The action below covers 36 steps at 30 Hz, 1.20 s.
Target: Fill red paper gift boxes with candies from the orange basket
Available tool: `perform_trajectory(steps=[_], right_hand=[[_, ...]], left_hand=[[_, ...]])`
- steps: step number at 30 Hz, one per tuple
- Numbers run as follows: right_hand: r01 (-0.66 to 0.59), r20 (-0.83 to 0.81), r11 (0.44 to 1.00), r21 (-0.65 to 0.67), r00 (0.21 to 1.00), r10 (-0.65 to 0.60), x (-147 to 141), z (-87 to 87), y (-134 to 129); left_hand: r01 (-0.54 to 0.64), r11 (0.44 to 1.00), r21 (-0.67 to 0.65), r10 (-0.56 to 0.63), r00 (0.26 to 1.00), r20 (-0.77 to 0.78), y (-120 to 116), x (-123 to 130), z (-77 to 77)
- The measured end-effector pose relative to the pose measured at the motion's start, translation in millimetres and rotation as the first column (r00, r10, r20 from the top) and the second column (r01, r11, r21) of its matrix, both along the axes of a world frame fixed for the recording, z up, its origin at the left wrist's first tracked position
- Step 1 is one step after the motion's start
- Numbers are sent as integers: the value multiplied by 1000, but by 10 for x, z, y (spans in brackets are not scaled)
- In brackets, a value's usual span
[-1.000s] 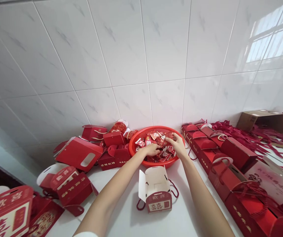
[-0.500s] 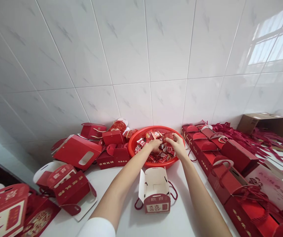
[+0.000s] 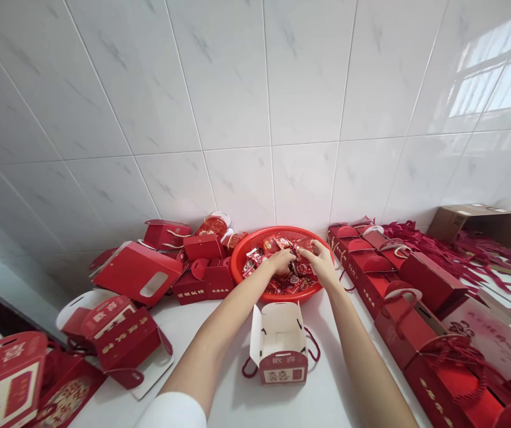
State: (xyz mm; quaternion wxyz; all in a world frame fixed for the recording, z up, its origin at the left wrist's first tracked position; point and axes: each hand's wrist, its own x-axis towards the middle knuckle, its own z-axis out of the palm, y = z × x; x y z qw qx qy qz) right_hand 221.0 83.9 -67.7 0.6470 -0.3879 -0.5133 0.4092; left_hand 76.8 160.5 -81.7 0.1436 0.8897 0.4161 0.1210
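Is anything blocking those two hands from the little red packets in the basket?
Nothing visible is. The left hand and right hand are both over the open basket, fingers among the packets. The open box stands on the near side, between the forearms, not in their way.

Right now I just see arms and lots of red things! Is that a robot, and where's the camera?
No robot here: these are a person's own bare arms. The camera is worn on that person's head, so you look forward and down as they do. The left hand and right hand are both in a red basket of small wrapped packets. Fingers hide what the left one grips; the right one touches a packet. In front, on the white table, stands an open box with cord handles. Other red boxes crowd both sides, with dark red ribbons further right.
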Motion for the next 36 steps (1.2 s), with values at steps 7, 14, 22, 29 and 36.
perform_trajectory(steps=[7, 14, 22, 29, 36], right_hand=[[4, 11, 1000, 16, 1000, -4, 13, -15, 14], [-16, -3, 1000, 23, 1000, 16, 8, -58, 46], [-119, -123, 993, -5, 985, 118, 23, 18, -1], [-178, -49, 984, -5, 983, 177, 60, 15, -7], [-153, -131, 988, -8, 980, 151, 46, 3, 18]], left_hand=[[-113, 992, 56, 92, 952, 291, -94, -66, 210], [-215, 977, 18, 159, 773, 615, -165, -236, 322], [-122, 991, -52, 118, 629, 768, -223, -275, 261], [-81, 992, -92, 122, 616, 778, -250, -265, 230], [-119, 989, -87, 141, 592, 794, -273, -239, 249]])
